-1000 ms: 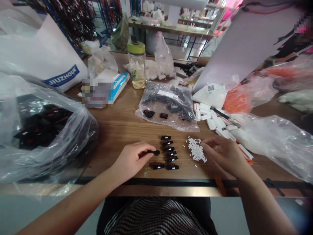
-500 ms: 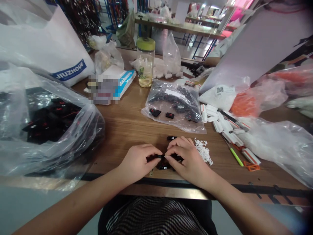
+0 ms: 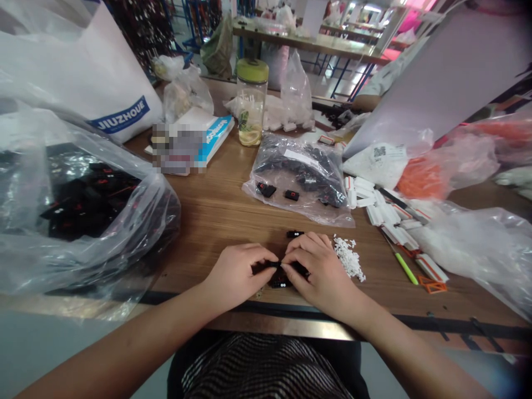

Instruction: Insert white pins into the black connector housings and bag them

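My left hand (image 3: 235,271) pinches a small black plastic part (image 3: 270,264) just above the wooden table (image 3: 216,216). My right hand (image 3: 320,269) meets it fingertip to fingertip, fingers pinched at the same part; whether it holds a white piece I cannot see. Under the hands lie several more black parts with white dots (image 3: 280,284); one black part (image 3: 295,234) shows beyond the right hand. A small heap of white pellets (image 3: 350,259) lies right of the right hand.
A big clear bag of black parts (image 3: 83,205) fills the left. A smaller bag of black parts (image 3: 303,180) lies ahead, a jar with a green lid (image 3: 251,102) behind it. White pieces (image 3: 386,213), a green pen (image 3: 405,267) and more plastic bags (image 3: 477,249) lie at right.
A second ago my right hand was at the white pellets; it moved left to meet my left hand over the black part. Since half a second ago the hands barely shifted.
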Available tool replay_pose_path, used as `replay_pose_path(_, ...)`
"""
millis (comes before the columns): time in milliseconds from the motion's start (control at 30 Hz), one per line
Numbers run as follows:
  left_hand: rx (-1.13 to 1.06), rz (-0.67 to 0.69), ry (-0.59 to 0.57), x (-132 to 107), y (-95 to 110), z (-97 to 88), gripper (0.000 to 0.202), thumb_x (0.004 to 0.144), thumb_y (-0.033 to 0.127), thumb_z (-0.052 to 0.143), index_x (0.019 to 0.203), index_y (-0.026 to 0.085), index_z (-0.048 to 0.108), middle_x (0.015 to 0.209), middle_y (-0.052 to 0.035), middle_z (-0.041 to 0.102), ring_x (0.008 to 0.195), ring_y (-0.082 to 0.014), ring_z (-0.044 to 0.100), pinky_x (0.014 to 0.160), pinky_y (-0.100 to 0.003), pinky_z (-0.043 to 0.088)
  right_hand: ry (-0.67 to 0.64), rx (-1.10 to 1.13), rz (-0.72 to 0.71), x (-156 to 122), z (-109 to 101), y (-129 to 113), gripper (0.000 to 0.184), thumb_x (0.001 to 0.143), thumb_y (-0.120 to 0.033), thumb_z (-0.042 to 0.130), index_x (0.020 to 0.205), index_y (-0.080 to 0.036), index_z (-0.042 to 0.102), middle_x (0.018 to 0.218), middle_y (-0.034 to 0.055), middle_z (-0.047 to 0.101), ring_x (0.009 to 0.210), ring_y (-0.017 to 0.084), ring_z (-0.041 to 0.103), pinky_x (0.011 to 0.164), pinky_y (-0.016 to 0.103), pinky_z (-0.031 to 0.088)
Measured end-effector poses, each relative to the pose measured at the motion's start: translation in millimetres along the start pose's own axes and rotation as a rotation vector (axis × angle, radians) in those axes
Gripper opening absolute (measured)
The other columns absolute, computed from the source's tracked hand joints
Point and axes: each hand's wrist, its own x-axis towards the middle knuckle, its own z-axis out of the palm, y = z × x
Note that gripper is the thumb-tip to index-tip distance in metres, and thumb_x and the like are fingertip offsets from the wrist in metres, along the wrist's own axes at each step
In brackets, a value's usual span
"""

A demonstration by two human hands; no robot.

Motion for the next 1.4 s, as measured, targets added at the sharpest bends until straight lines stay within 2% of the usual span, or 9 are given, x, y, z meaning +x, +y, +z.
replay_pose_path(333,-0.017,-0.018,-0.005,0.4,-0.4,-0.8,0.012,0.081,0.015,0.072,0.09,0.022,0.074,0.08,0.0017,0.071,0.071,-0.0146,0.064,0.067,-0.027,0.048,-0.008,0.019,0.011,0.1,-5.2,1.7,0.011,0.092,-0.02,0.06,0.082,-0.019,0.064,0.092,0.003,0.066,0.089,0.019,0.055,0.081,0.037,0.036)
replay_pose_path(533,-0.016,-0.016,-0.001,0.3,-0.5,0.4,0.013,0.081,0.013,0.071,0.09,0.022,0.074,0.08,0.0013,0.071,0.072,-0.0149,0.064,0.067,-0.027,0.048,-0.019,0.052,-0.002,0.1,-1.5,1.0,0.01,0.092,-0.019,0.06,0.082,-0.019,0.064,0.094,0.0029,0.065,0.091,0.019,0.055,0.083,0.037,0.036)
replay_pose_path(733,-0.013,-0.026,-0.006,0.3,0.3,0.5,0.014,0.081,0.014,0.069,0.09,0.022,0.075,0.079,0.0008,0.071,0.071,-0.0152,0.064,0.066,-0.027,0.049,-0.014,-0.023,-0.039,0.0,0.0,-2.3,0.015,0.093,-0.02,0.057,0.081,-0.018,0.066,0.093,0.0041,0.066,0.09,0.02,0.055,0.082,0.037,0.037)
replay_pose_path(867,-0.028,-0.041,0.004,-0.3,0.2,1.3,0.013,0.08,0.014,0.069,0.09,0.022,0.074,0.08,0.0003,0.071,0.071,-0.0154,0.064,0.066,-0.027,0.05,0.015,-0.1,-0.137,-2.8,-1.1,-5.3,0.017,0.095,-0.019,0.055,0.087,-0.019,0.07,0.092,0.0032,0.07,0.092,0.02,0.056,0.088,0.041,0.037)
replay_pose_path(1000,-0.028,-0.035,0.012,-0.1,0.1,1.7,0.011,0.081,0.015,0.069,0.089,0.021,0.074,0.08,0.0001,0.071,0.07,-0.0155,0.064,0.066,-0.027,0.051,0.036,-0.141,-0.155,-5.8,-2.9,-5.0,0.017,0.095,-0.019,0.057,0.102,-0.023,0.071,0.096,0.0016,0.074,0.095,0.021,0.058,0.093,0.043,0.037)
replay_pose_path(1233,-0.02,-0.048,-0.004,-0.6,0.9,0.3,0.015,0.08,0.012,0.069,0.09,0.023,0.074,0.08,0.0009,0.071,0.07,-0.015,0.064,0.065,-0.027,0.05,-0.031,-0.158,-0.141,-6.8,-4.0,-11.1,0.015,0.091,-0.02,0.059,0.094,-0.023,0.074,0.099,0.004,0.072,0.096,0.023,0.057,0.094,0.045,0.036)
replay_pose_path(1333,0.026,-0.012,-0.007,-1.1,3.0,-0.5,0.012,0.081,0.014,0.069,0.088,0.022,0.073,0.08,0.0011,0.07,0.072,-0.0156,0.063,0.066,-0.028,0.048,-0.067,-0.112,-0.125,-3.7,-11.5,-12.3,0.016,0.091,-0.022,0.06,0.092,-0.024,0.075,0.1,0.0041,0.071,0.095,0.022,0.058,0.089,0.042,0.038)
replay_pose_path(1400,0.076,0.026,-0.004,-1.4,4.4,-0.9,0.009,0.081,0.015,0.07,0.087,0.022,0.071,0.08,0.0007,0.069,0.076,-0.0171,0.063,0.069,-0.03,0.048,-0.041,-0.101,-0.107,3.9,-19.8,-4.2,0.018,0.092,-0.024,0.058,0.089,-0.025,0.076,0.098,0.0038,0.072,0.093,0.021,0.059,0.086,0.041,0.039)
